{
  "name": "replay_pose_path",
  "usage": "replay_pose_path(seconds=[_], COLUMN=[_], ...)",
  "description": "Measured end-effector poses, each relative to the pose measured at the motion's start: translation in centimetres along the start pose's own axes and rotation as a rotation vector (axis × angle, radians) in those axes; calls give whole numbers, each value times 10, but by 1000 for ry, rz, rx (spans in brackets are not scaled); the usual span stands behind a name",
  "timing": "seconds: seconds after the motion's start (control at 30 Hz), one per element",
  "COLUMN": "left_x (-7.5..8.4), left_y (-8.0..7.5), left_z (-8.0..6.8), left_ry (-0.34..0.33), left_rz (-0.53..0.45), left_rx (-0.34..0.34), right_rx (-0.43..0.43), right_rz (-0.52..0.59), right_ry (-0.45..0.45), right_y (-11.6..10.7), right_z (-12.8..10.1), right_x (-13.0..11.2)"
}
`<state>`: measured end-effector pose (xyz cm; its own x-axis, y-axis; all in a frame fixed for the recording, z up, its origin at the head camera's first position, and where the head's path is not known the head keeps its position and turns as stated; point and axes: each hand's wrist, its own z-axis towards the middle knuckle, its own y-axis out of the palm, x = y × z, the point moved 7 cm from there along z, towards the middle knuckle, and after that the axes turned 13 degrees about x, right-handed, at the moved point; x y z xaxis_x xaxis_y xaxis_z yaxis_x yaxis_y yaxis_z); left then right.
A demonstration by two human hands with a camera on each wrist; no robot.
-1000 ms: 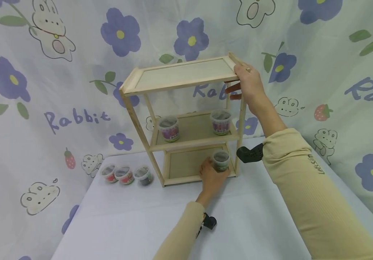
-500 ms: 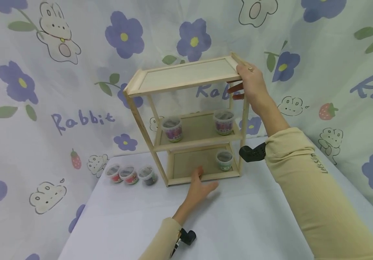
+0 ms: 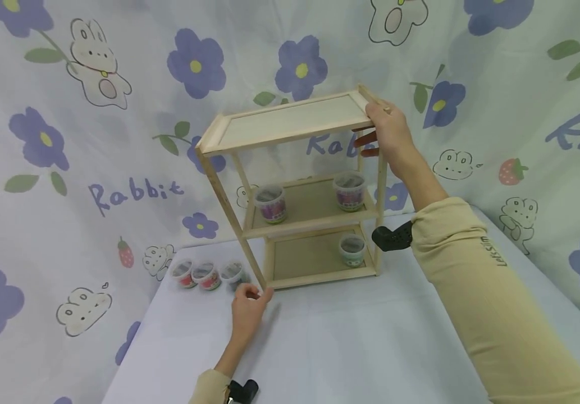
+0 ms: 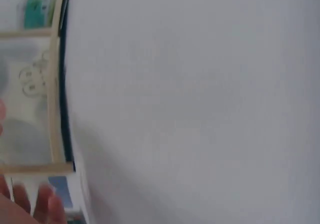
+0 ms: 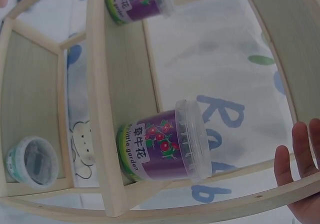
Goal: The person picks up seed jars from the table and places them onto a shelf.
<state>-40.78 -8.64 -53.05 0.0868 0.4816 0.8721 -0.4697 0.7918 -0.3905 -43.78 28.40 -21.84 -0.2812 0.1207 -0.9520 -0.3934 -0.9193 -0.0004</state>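
Head view first: right hand (image 3: 388, 130) is up at the top right corner of the wooden shelf unit (image 3: 290, 185), fingers wrapped over the edge of the top board and gripping it. Left hand (image 3: 248, 310) sits low on the white table (image 3: 360, 348), just off the front left foot of the shelf unit, fingers loosely curled and holding nothing. Right beside its fingertips is the dark tub (image 3: 232, 274), the last in a row of three small tubs near the table's far left edge, with the two red tubs (image 3: 196, 274) lined up next to it. Two purple-labelled tubs (image 3: 310, 199) stand on the middle shelf, one toward each end. Down on the bottom shelf, at its right end, sits the green tub (image 3: 352, 249), standing alone, well apart from either hand. Flowered rabbit cloth (image 3: 92, 140) hangs behind it all.

Left wrist view: very blurred, mostly bare table, a strip of the shelf frame along the left edge, fingertips (image 4: 47, 204) at the bottom left corner; their hold cannot be told here.

Right wrist view: looking through the shelf, one purple-labelled tub fills the centre, the other sits at the top, the green tub at lower left, and the right hand's fingers (image 5: 302, 159) show straight behind the top rail.
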Motion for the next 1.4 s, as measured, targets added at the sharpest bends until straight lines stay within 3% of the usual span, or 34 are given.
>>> replay_pose_path(seconds=[0.2, 0.37, 0.57, 0.77, 0.97, 1.17, 1.4], left_x=[-16, -34, -46, -56, -59, -56, -57], left_y=[-26, -31, -22, -14, -10, -12, -18], left_z=[26, 38, 54, 65, 65, 64, 58], left_ry=[-83, -173, -201, -239, -284, -257, -247], left_rz=[-8, -31, -129, -66, -4, -85, -140], left_rx=[270, 337, 276, 220, 210, 229, 140], right_rx=[2, -2, -2, 4, 5, 4, 1], right_rz=[-12, -16, -14, -20, -30, -30, -7], right_ry=[-6, -6, -9, -1, 8, -6, -6], right_y=[-2, 0, 1, 1, -1, -1, 1], right_z=[1, -1, -1, 0, 0, -1, 0], right_x=[0, 0, 1, 2, 2, 2, 2])
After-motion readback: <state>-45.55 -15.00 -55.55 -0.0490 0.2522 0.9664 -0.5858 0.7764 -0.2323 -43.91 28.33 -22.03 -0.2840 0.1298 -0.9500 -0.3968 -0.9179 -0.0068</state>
